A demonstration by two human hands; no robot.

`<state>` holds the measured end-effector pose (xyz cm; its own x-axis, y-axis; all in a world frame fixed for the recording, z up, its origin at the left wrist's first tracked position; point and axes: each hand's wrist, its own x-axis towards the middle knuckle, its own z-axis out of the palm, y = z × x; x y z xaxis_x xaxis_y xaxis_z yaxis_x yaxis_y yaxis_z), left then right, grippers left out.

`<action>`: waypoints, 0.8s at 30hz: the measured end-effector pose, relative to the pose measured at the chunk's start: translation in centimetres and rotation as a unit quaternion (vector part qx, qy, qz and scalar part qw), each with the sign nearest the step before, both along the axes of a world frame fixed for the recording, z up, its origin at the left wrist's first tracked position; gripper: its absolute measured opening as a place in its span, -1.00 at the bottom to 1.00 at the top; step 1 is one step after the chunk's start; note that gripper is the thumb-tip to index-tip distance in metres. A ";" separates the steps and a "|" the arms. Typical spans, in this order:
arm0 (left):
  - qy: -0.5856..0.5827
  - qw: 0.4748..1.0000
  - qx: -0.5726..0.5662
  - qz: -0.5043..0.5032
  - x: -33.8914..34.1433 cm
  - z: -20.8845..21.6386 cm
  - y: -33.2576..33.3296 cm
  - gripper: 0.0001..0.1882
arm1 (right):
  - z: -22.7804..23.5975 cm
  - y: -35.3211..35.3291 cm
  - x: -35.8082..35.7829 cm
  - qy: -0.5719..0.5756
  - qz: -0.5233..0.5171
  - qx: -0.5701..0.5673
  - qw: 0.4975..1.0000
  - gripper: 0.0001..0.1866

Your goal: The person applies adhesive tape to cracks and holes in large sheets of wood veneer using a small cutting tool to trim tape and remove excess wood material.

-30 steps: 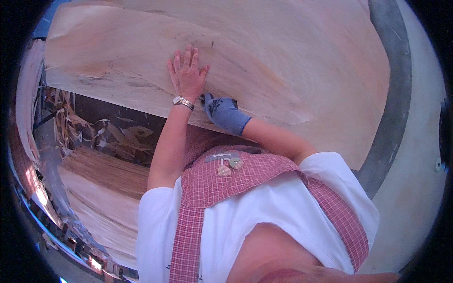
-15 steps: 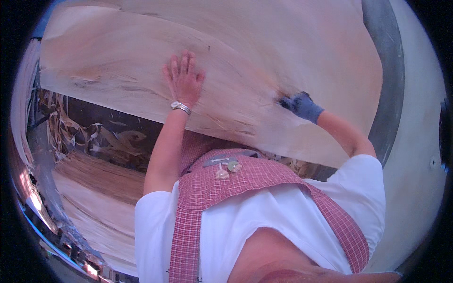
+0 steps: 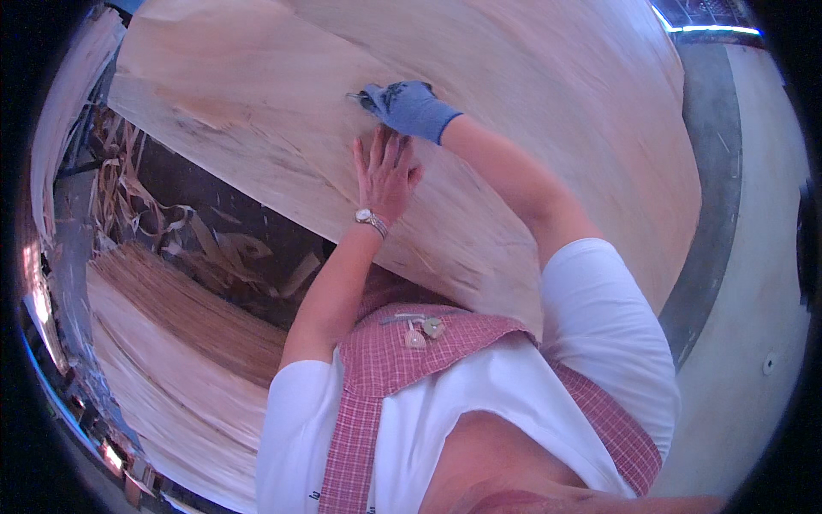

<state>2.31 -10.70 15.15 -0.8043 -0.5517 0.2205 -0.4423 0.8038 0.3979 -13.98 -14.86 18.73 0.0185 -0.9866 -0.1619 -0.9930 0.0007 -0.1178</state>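
A broad, thin sheet of wood veneer (image 3: 548,111) with wavy pale-brown grain spreads out in front of me. My left hand (image 3: 387,178), bare and with a metal watch (image 3: 368,219) at the wrist, lies flat on it, fingers stretched. Just beyond those fingertips is my right hand (image 3: 408,108) in a blue-grey glove with dark patches, closed and low over the sheet. A short metal tip (image 3: 354,96) pokes out from the gloved fingers; it looks like a small blade tool, its handle hidden in the grip.
A thick stack of veneer sheets (image 3: 171,360) stands at the lower left. Curled veneer scraps (image 3: 218,244) lie in the dark gap between stack and sheet. More upright sheets (image 3: 73,103) line the far left. A grey band (image 3: 712,171) runs beside a pale surface (image 3: 762,283) on the right.
My right hand has swept left and away from me across the sheet, to just beyond my left hand. My left hand has shifted right and nearer. The whole view has turned slightly.
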 end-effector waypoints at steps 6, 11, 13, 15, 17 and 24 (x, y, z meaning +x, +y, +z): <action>0.013 1.000 -0.007 -0.005 0.0 0.2 0.4 -0.34 | 0.8 16.5 -2.1 -0.012 -0.123 0.052 0.991 -0.75; -0.001 0.998 -0.057 -0.004 -0.2 -0.1 0.5 -0.35 | 1.2 34.6 2.2 -0.009 -0.309 0.091 0.946 -0.68; -0.004 0.997 -0.071 0.003 -0.7 -0.3 0.0 -0.36 | 1.6 39.7 4.9 -0.016 -0.370 0.098 0.924 -0.67; -0.005 0.997 -0.078 -0.006 -1.1 -0.4 -0.1 -0.36 | 2.0 42.8 7.1 -0.031 -0.434 0.155 0.887 -0.71; -0.016 0.996 -0.083 -0.010 -1.1 -0.3 0.2 -0.37 | 1.3 45.5 8.2 -0.059 -0.460 0.148 0.874 -0.70; -0.028 0.994 -0.104 -0.018 -1.2 -0.1 0.5 -0.38 | 1.5 43.9 5.4 -0.020 -0.551 -0.087 0.830 -0.72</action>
<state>1.11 -10.22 15.07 -0.8374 -0.4692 0.2802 -0.4282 0.8819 0.1970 -8.55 29.04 20.21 -0.9082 -0.4171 -0.0357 -0.3967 0.8846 -0.2451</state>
